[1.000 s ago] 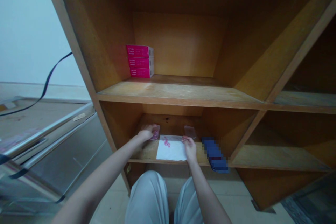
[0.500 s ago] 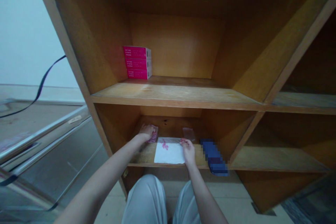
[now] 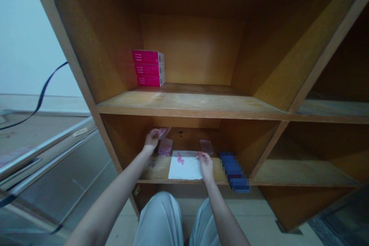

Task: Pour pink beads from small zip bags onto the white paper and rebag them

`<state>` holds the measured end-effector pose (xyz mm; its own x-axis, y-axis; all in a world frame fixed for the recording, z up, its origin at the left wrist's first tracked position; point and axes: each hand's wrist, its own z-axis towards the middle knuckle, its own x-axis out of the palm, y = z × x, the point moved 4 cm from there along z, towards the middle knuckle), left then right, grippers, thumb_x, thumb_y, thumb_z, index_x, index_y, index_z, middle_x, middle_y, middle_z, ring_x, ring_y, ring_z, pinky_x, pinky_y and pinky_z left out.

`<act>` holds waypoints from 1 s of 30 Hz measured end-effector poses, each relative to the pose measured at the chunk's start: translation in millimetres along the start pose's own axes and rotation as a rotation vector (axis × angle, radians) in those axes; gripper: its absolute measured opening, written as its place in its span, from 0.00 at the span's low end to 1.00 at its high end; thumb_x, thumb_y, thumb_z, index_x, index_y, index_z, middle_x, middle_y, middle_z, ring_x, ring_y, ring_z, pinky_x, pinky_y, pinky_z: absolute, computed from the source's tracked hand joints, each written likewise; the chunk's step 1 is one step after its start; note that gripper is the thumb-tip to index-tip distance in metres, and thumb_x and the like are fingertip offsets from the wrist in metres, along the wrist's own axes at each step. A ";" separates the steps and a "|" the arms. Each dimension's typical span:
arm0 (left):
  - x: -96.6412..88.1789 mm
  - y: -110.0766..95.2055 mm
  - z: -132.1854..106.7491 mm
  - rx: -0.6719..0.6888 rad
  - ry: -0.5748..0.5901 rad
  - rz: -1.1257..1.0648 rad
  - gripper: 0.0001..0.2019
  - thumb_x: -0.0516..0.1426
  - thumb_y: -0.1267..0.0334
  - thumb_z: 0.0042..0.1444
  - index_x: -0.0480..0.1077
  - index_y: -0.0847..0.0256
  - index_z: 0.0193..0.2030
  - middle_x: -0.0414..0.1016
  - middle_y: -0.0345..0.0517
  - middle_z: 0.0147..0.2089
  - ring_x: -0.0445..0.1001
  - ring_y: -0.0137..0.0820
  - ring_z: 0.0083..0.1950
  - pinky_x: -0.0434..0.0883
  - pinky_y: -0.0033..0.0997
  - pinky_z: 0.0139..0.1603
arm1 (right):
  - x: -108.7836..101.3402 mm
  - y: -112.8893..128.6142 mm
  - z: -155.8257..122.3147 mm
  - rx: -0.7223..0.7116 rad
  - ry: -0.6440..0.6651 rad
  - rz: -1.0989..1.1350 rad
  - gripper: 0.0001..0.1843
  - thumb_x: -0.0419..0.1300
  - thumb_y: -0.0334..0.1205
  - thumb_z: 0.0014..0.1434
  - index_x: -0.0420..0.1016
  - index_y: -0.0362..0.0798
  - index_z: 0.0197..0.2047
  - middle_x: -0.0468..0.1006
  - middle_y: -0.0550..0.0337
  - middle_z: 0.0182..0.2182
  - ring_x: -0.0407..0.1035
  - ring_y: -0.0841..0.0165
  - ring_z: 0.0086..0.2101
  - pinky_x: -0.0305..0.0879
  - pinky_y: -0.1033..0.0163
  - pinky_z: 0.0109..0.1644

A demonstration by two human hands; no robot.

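My left hand [image 3: 151,139] is raised above the lower shelf, pinching a small clear plastic packet with pink contents [image 3: 163,132] at its fingertips. Just below it, a similar pink-filled packet [image 3: 165,147] lies on the shelf. My right hand [image 3: 205,164] rests at the right edge of a white paper sheet [image 3: 184,167], which has pink marks near its top. Whether those fingers grip the sheet I cannot tell. Behind them lies a clear, faintly pink packet [image 3: 206,147].
A blurred blue object [image 3: 234,172] lies to the right of my right hand. A stack of 3 magenta boxes [image 3: 148,68] stands on the wooden shelf above [image 3: 184,109]. A black cable [image 3: 43,92] and metal rail [image 3: 49,148] are at left.
My left hand has risen and moved back, lifting a pink-filled packet, and the packet beneath it now shows. The right hand has barely moved; the view has drifted slightly.
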<state>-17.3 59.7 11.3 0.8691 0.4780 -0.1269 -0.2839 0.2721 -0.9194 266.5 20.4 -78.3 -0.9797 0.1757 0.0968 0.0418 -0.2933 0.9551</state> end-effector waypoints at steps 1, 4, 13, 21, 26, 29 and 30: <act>-1.2 -2.0 -3.4 -0.010 -0.020 -0.038 0.03 0.54 0.66 0.44 0.67 0.62 0.26 0.72 0.42 0.30 0.69 0.31 0.34 0.65 0.32 0.40 | 0.0 0.2 0.0 -0.002 0.001 -0.005 0.10 0.52 0.39 0.49 0.70 0.45 0.32 0.75 0.54 0.32 0.69 0.67 0.32 0.64 0.62 0.38; -2.8 -5.1 -22.0 -0.111 -0.026 -0.316 0.05 0.56 0.66 0.43 0.66 0.61 0.29 0.72 0.41 0.31 0.70 0.30 0.34 0.67 0.31 0.39 | 0.3 -0.1 -0.2 -0.005 0.008 -0.019 0.10 0.52 0.39 0.49 0.70 0.45 0.33 0.75 0.54 0.32 0.69 0.67 0.32 0.64 0.62 0.38; 7.8 27.1 -96.6 -0.535 0.170 -0.839 0.06 0.56 0.73 0.47 0.62 0.64 0.32 0.73 0.48 0.35 0.74 0.33 0.38 0.69 0.39 0.45 | 9.2 5.0 -4.8 -0.129 0.076 -0.090 0.10 0.51 0.37 0.50 0.69 0.45 0.35 0.73 0.54 0.32 0.68 0.67 0.33 0.64 0.60 0.40; 6.4 51.3 -108.7 -0.531 0.192 -0.926 0.06 0.58 0.74 0.46 0.65 0.63 0.31 0.73 0.43 0.34 0.74 0.30 0.40 0.67 0.33 0.50 | 13.9 31.8 -13.1 -0.304 0.049 -0.203 0.10 0.50 0.36 0.52 0.71 0.47 0.34 0.72 0.55 0.33 0.66 0.66 0.37 0.62 0.60 0.43; 4.0 50.0 -107.9 -0.538 0.177 -0.914 0.05 0.57 0.73 0.47 0.66 0.63 0.31 0.73 0.43 0.35 0.74 0.28 0.40 0.67 0.31 0.50 | 37.7 47.3 -18.7 -0.208 0.161 -0.139 0.10 0.52 0.37 0.51 0.70 0.48 0.37 0.74 0.55 0.34 0.67 0.67 0.36 0.63 0.61 0.41; 4.7 45.5 -108.6 -0.524 0.195 -0.915 0.04 0.57 0.73 0.47 0.66 0.63 0.30 0.73 0.43 0.34 0.73 0.28 0.39 0.67 0.31 0.50 | 59.0 46.0 -22.4 -0.048 0.316 -0.047 0.12 0.55 0.39 0.50 0.69 0.47 0.39 0.75 0.56 0.31 0.69 0.68 0.31 0.65 0.63 0.35; 4.8 44.5 -108.8 -0.518 0.198 -0.913 0.04 0.57 0.73 0.47 0.67 0.63 0.30 0.73 0.43 0.34 0.73 0.28 0.39 0.67 0.31 0.50 | 65.4 44.9 -23.9 -0.002 0.367 -0.020 0.13 0.56 0.40 0.49 0.69 0.46 0.39 0.75 0.57 0.30 0.69 0.68 0.30 0.65 0.64 0.34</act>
<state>18.4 -16.8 -70.7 0.7292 0.1155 0.6745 0.6741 0.0481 -0.7370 199.6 -3.7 -35.9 -0.9855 -0.1669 -0.0294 0.0215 -0.2951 0.9552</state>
